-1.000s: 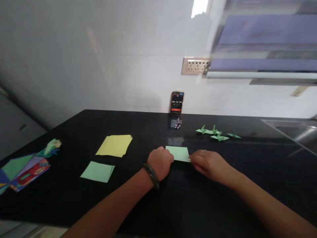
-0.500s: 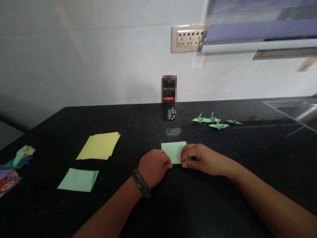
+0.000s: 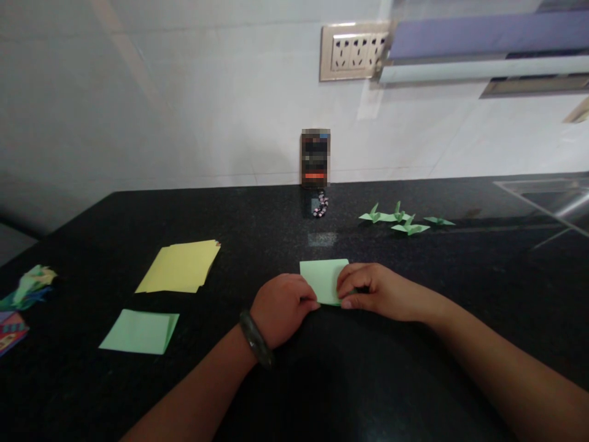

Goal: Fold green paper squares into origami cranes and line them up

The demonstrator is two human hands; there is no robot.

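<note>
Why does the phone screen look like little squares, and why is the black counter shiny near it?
In the head view, the phone leaning on the wall is pixelated into blocks, so its screen cannot be read. The polished black counter mirrors the phone as a pale patch just behind the green paper, which the left hand and right hand pinch. The shelf at top right looks smeared.

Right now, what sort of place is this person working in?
Probably a home kitchen counter used as a craft spot: a black stone countertop, a wall socket, what looks like a sink at right, and both hands folding green paper.
</note>
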